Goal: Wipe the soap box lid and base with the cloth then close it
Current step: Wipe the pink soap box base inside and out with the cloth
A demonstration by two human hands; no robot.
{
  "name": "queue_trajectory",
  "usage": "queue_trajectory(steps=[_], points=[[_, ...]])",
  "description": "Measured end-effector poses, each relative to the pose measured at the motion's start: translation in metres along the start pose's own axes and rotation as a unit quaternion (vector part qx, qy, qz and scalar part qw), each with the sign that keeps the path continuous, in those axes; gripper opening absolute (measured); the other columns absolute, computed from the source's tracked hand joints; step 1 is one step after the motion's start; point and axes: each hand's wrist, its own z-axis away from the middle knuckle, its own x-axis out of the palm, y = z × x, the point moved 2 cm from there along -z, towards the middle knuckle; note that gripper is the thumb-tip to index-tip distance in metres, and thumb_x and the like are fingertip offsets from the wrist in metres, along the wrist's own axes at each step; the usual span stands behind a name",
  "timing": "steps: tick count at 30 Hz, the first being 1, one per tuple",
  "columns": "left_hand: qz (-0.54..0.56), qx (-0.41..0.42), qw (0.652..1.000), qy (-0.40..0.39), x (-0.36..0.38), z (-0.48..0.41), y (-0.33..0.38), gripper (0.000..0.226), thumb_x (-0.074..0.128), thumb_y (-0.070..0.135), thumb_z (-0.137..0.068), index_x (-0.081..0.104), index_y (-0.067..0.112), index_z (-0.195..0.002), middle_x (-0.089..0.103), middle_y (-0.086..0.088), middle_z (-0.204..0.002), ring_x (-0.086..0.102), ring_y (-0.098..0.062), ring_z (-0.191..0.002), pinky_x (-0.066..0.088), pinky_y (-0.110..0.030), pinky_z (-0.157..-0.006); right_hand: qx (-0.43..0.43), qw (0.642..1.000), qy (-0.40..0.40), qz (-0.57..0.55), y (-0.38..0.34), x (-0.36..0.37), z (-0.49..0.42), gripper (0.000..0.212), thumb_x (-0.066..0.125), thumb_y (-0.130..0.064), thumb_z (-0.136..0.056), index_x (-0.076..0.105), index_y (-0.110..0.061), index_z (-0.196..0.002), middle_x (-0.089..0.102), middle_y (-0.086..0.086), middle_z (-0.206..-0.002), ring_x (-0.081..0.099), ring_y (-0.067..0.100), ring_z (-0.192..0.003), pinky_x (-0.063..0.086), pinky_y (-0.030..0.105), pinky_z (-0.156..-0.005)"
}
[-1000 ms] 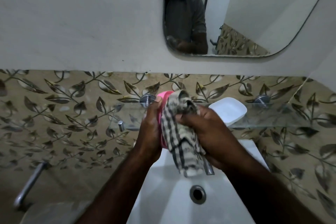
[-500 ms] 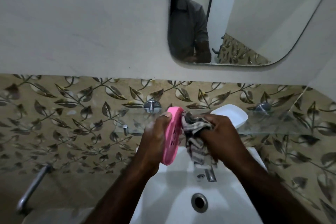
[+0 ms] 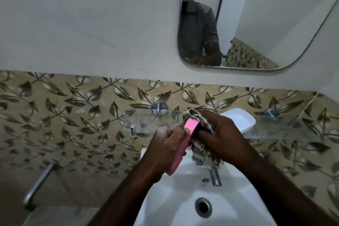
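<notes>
From the head camera, the left hand was clamped around the flat pink plastic soap-box piece, holding it on edge and tilted, its upper end near the glass shelf and its lower end over the basin. Whether this pink piece was the lid or the base could not be told. The right hand was clenched on the bunched checked black-and-white cloth, pressing it against the pink piece's right-hand face, with a tail of cloth hanging below the palm.

To wipe well, the left hand would probably need to brace the piece from behind so the cloth could bear down. The strokes should likely run the full length and into the rim, turning the piece to reach the other face.

The white rounded plastic soap-box half lay on the clear glass wall shelf, just behind the right hand's knuckles. A wide stroke upward could knock it or strike the shelf's front edge. The chrome tap stood just under the hanging cloth, which might snag or get wet there. The white ceramic washbasin lay open below, giving free room downward and toward the body. The mirror hung well above, out of the way.
</notes>
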Motion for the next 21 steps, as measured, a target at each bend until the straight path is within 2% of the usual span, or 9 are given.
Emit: queue_trajectory(steps=[2, 4, 7, 9, 11, 14, 17, 19, 21], points=[[-0.004, -0.027, 1.0, -0.006, -0.004, -0.001, 0.004, 0.034, 0.055, 0.043, -0.077, 0.071, 0.014, -0.086, 0.072, -0.014, -0.077, 0.065, -0.03, -0.067, 0.052, -0.036, -0.059, -0.013, 0.999, -0.005, -0.037, -0.001, 0.001, 0.002, 0.046, 0.065, 0.0, -0.079, 0.067, -0.037, -0.105, 0.071, -0.02, -0.097, 0.066, -0.001, -0.089, 0.05, 0.016, -0.076], [-0.022, -0.056, 0.998, -0.023, -0.008, -0.002, 0.006, 0.038, 0.058, 0.048, -0.082, 0.068, 0.012, -0.09, 0.074, -0.016, -0.08, 0.067, -0.034, -0.069, 0.054, -0.036, -0.059, -0.023, 0.998, 0.002, -0.066, -0.003, -0.001, 0.002, 0.043, 0.064, -0.009, -0.079, 0.066, -0.039, -0.111, 0.069, -0.024, -0.102, 0.066, -0.002, -0.093, 0.047, 0.009, -0.076], [-0.036, -0.062, 0.997, -0.038, -0.009, -0.003, 0.01, 0.047, 0.059, 0.057, -0.081, 0.068, 0.012, -0.091, 0.075, -0.017, -0.081, 0.068, -0.034, -0.069, 0.056, -0.038, -0.061, -0.068, 0.996, 0.004, -0.058, -0.01, -0.001, 0.001, 0.043, 0.06, -0.019, -0.076, 0.063, -0.037, -0.115, 0.065, -0.027, -0.11, 0.064, -0.002, -0.101, 0.045, 0.009, -0.082], [-0.032, -0.061, 0.997, -0.043, -0.009, -0.004, 0.009, 0.044, 0.061, 0.054, -0.077, 0.07, 0.014, -0.094, 0.075, -0.016, -0.086, 0.069, -0.037, -0.075, 0.058, -0.049, -0.07, -0.07, 0.996, 0.013, -0.057, -0.007, -0.001, 0.0, 0.043, 0.061, -0.014, -0.077, 0.064, -0.036, -0.114, 0.067, -0.027, -0.108, 0.064, -0.002, -0.1, 0.046, 0.01, -0.083], [-0.006, -0.052, 0.996, -0.075, -0.008, -0.003, 0.006, 0.039, 0.067, 0.047, -0.071, 0.073, 0.024, -0.101, 0.075, -0.015, -0.096, 0.069, -0.034, -0.084, 0.056, -0.052, -0.079, -0.043, 0.997, 0.044, -0.056, 0.002, -0.002, -0.002, 0.041, 0.06, -0.01, -0.078, 0.067, -0.034, -0.111, 0.069, -0.026, -0.102, 0.065, -0.003, -0.097, 0.048, 0.012, -0.082], [0.037, -0.004, 0.993, -0.115, -0.006, 0.004, -0.003, 0.052, 0.072, 0.037, -0.067, 0.066, 0.035, -0.119, 0.071, -0.007, -0.112, 0.067, -0.026, -0.097, 0.057, -0.045, -0.086, 0.017, 0.993, 0.097, -0.067, 0.016, -0.001, -0.002, 0.04, 0.059, -0.003, -0.08, 0.07, -0.03, -0.107, 0.071, -0.022, -0.099, 0.065, -0.003, -0.093, 0.049, 0.015, -0.082], [-0.013, 0.064, 0.996, -0.056, 0.001, 0.012, -0.012, 0.048, 0.069, 0.038, -0.069, 0.066, 0.032, -0.117, 0.073, 0.005, -0.097, 0.066, -0.012, -0.082, 0.053, -0.024, -0.07, 0.045, 0.99, 0.114, -0.064, 0.022, 0.003, -0.001, 0.043, 0.061, 0.004, -0.081, 0.071, -0.028, -0.106, 0.072, -0.018, -0.097, 0.065, -0.004, -0.091, 0.05, 0.017, -0.082], [-0.054, 0.082, 0.995, 0.025, 0.004, 0.013, -0.019, 0.036, 0.062, 0.047, -0.07, 0.068, 0.032, -0.102, 0.068, -0.01, -0.078, 0.062, -0.03, -0.068, 0.049, -0.038, -0.061, 0.057, 0.991, 0.11, -0.044, 0.021, 0.008, 0.002, 0.042, 0.061, 0.001, -0.081, 0.071, -0.028, -0.109, 0.073, -0.015, -0.098, 0.066, 0.0, -0.091, 0.053, 0.025, -0.082], [-0.059, 0.089, 0.992, 0.063, 0.005, 0.013, -0.02, 0.033, 0.06, 0.053, -0.071, 0.07, 0.031, -0.093, 0.069, -0.019, -0.077, 0.065, -0.04, -0.068, 0.052, -0.046, -0.057, 0.061, 0.992, 0.109, -0.012, 0.015, 0.012, 0.005, 0.041, 0.063, -0.004, -0.082, 0.069, -0.029, -0.114, 0.073, -0.011, -0.107, 0.067, 0.007, -0.097, 0.053, 0.028, -0.087]])
